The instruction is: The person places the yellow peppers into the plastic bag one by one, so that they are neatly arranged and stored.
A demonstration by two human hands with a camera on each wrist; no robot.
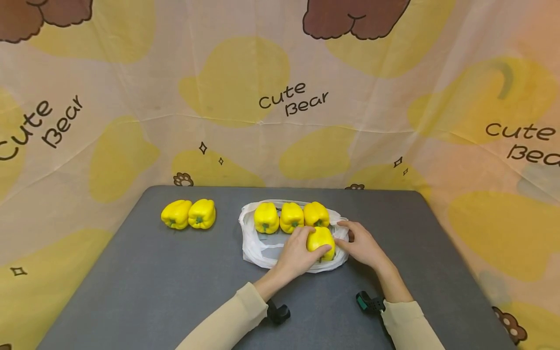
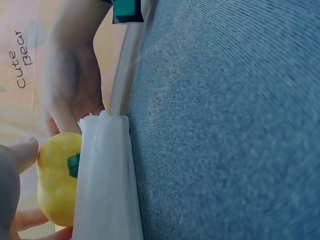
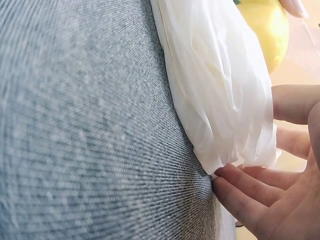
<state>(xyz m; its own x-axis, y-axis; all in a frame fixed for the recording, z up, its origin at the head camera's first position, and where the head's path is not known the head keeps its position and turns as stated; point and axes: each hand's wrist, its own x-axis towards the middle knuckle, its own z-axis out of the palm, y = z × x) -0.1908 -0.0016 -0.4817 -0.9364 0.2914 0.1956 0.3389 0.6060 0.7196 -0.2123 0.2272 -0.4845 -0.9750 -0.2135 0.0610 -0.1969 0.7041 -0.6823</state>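
Note:
My left hand (image 1: pixel 294 253) grips a yellow bell pepper (image 1: pixel 321 240), thumb on one side and fingers on the other, at the near right part of an opened white plastic bag (image 1: pixel 251 248). In the left wrist view the bag's side hides part of this bell pepper (image 2: pixel 56 172) and its green stem shows. At the bag's right rim, my right hand (image 1: pixel 366 249) holds the plastic between thumb and fingers. The right wrist view has its fingers (image 3: pixel 245 195) against the outside of the bag (image 3: pixel 215 85). Three more yellow bell peppers (image 1: pixel 291 217) sit in a row along the bag's far side.
Two yellow bell peppers (image 1: pixel 202 214) lie side by side on the grey table (image 1: pixel 175 282), left of the bag. Behind the table hangs a patterned cloth (image 1: pixel 245 160). Each wrist wears a black camera mount (image 1: pixel 278 313).

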